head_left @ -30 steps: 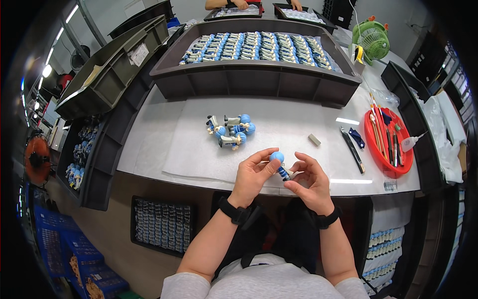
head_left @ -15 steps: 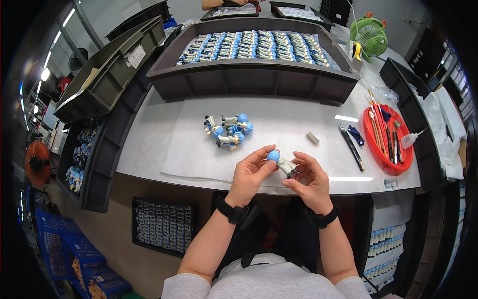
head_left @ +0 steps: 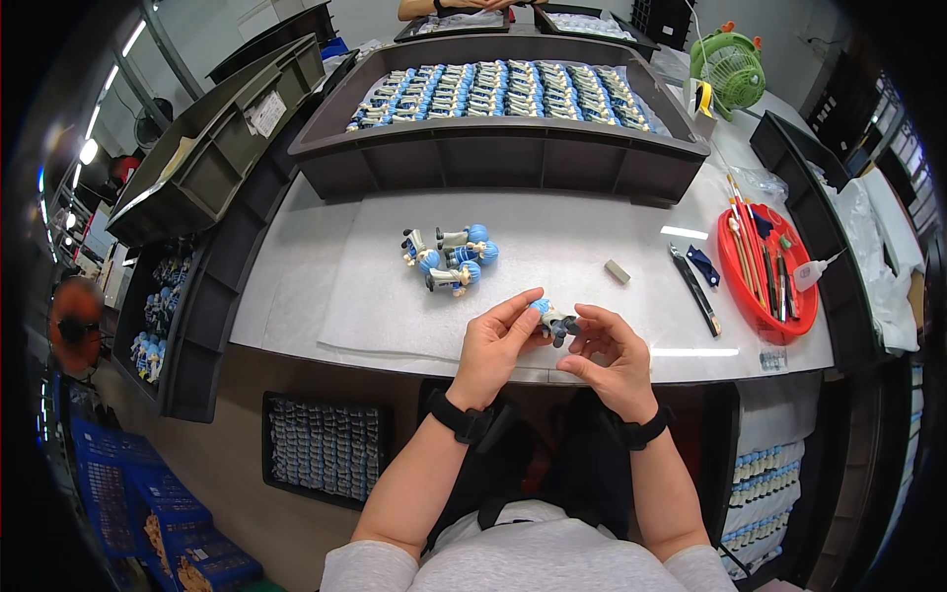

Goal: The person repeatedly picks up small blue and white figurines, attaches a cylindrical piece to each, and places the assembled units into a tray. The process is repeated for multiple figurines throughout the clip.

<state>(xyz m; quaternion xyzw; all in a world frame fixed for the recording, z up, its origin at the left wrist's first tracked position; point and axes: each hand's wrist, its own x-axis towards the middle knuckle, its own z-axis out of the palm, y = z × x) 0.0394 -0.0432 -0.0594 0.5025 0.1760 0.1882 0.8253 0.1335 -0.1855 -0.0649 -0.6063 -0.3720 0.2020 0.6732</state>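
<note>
Fingers [head_left: 513, 314] of the left hand [head_left: 493, 345] were curled in, thumb and forefinger closed on the blue head of a small figurine [head_left: 552, 320] held just above the near edge of the white table [head_left: 296, 266]. The right hand [head_left: 610, 357] met it from the right, its fingertips pinched on the figurine's dark lower end, the other fingers loosely bent. Both forearms rose from the lower edge, each wrist wearing a black band, the palms turned toward each other. Far across the table stood a large dark tray [head_left: 493, 163] filled with rows of blue and white figurines. On the right lay a red round dish [head_left: 764, 296] holding brushes and tools, with a green fan [head_left: 728, 61] beyond it. A small heap of figurines [head_left: 449, 257] lay between the hands and the tray, and a little grey block [head_left: 618, 271] lay to its right.
</note>
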